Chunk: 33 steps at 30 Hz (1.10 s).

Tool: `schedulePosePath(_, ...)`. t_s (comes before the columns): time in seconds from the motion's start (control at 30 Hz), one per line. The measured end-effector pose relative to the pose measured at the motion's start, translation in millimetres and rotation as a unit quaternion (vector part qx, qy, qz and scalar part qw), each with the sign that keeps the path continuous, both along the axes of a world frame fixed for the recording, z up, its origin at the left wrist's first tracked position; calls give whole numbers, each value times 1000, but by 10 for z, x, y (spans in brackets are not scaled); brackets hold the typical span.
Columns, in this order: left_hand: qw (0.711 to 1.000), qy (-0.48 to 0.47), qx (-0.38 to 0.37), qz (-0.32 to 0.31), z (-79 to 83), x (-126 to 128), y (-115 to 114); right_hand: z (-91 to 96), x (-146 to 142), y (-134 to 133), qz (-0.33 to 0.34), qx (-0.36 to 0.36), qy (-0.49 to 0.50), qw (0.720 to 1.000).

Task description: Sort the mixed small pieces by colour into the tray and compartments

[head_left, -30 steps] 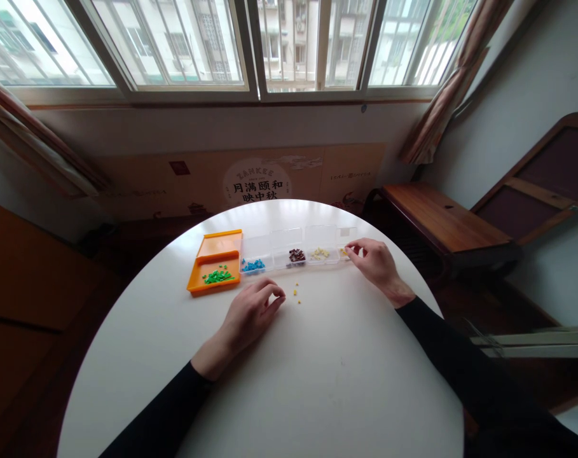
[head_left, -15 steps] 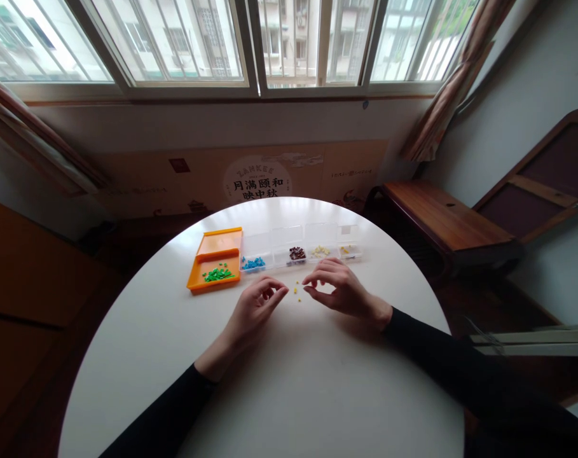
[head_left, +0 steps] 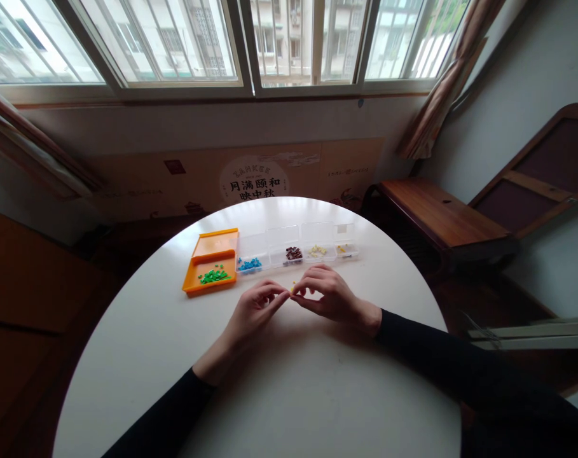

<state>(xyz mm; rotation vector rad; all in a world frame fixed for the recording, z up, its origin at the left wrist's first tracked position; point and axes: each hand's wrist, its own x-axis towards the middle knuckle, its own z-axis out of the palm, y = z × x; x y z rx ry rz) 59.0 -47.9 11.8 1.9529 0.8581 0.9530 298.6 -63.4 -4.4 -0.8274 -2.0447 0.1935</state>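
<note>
Over the middle of the white table my left hand [head_left: 256, 312] and my right hand [head_left: 327, 294] meet at the fingertips. Thumb and forefinger of the left hand are pinched together; whatever sits between them is too small to name. My right hand's thumb and fingers also close to a pinch at the same spot, their content hidden. A small yellow piece [head_left: 294, 285] shows just behind the touching fingertips. Beyond the hands lie small blue pieces [head_left: 249, 264], dark brown pieces [head_left: 294, 254] and pale yellow pieces [head_left: 318, 250] in clear open boxes.
An open orange box [head_left: 188, 284] holding small green pieces [head_left: 215, 276] stands left of the clear boxes. At the right end, a small clear box [head_left: 351, 252] holds a few yellow bits. A wooden bench [head_left: 441, 210] is beyond the round table [head_left: 140, 362].
My right hand has moved left and its fingers have closed, so its tips now meet those of my left hand. Most of the loose yellow pieces are now hidden by the hands.
</note>
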Motion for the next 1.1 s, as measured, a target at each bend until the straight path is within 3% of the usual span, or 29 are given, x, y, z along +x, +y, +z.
schedulePosePath(0.5,1000,3,19,5,-5,-12,-26,-9,33,-11,8,-44,26,999)
schedulePosePath(0.6,998,20,60,9,-4,-44,-19,23,44,-15,7,-46,34,998)
schedulePosePath(0.77,968,133,212,29,-20,-191,55,51,85,-19,-6,-48,49,998)
schedulePosePath(0.97,965,147,214,42,-22,-247,90,83,181,32,-33,-39,42,998)
schedulePosePath(1.1,954,184,233,28,-20,-223,76,153,397,129,-101,-14,31,994)
